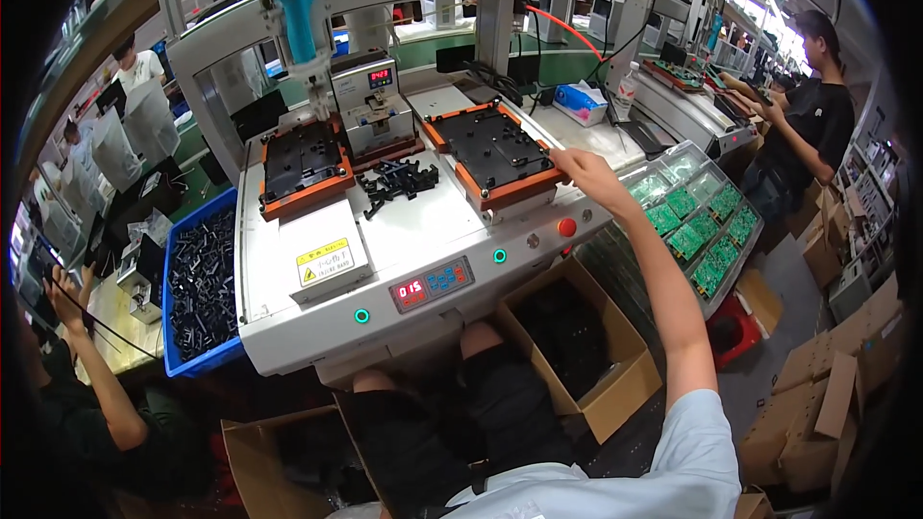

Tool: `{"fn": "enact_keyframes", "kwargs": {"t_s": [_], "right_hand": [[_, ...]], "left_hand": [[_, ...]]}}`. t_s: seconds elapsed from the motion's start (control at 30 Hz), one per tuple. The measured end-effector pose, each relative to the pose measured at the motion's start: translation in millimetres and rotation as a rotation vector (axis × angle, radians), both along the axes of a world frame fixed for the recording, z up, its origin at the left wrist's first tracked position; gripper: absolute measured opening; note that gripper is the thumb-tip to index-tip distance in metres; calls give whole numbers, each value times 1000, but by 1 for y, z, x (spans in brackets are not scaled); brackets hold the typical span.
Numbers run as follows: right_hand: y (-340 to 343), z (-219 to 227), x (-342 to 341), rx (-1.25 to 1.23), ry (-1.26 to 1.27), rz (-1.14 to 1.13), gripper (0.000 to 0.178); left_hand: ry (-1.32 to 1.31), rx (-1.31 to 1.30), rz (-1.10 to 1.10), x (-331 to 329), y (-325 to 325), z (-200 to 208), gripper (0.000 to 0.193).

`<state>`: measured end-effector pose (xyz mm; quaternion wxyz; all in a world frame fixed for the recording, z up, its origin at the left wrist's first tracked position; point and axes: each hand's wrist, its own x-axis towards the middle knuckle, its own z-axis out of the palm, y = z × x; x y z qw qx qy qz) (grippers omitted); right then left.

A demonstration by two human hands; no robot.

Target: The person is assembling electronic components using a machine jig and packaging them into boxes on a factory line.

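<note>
My right hand (588, 176) is at the right corner of an orange-framed fixture (514, 194), its fingers bent against the edge. In that fixture lies a flat black plastic panel (490, 146) with small black parts standing on it. A second orange-framed fixture (306, 194) at the left carries a similar black panel (303, 159). Above its right edge hangs a teal electric screwdriver (296, 10) on the machine. Loose black plastic pieces (396, 185) lie in a pile between the fixtures. My left hand is out of view.
A blue bin (200, 360) of small black parts stands left of the white machine (279, 336). Open cardboard boxes (625, 389) flank my legs. A tray of green circuit boards (713, 264) sits at right. Co-workers are on both sides; a co-worker's hand (65, 300) shows at left.
</note>
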<state>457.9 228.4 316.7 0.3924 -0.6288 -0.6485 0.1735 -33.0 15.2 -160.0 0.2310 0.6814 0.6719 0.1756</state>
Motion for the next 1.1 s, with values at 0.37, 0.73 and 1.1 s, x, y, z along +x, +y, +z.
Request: {"fn": "enact_keyframes", "kwargs": {"t_s": [0.37, 0.73, 1.1], "right_hand": [[141, 38, 19, -160, -535, -77, 67], [187, 20, 23, -57, -439, -37, 37], [79, 38, -31, -31, -254, -135, 57]], "left_hand": [[78, 26, -101, 7, 70, 23, 34], [208, 147, -229, -9, 176, 70, 33], [295, 209, -422, 36, 234, 101, 32]]}}
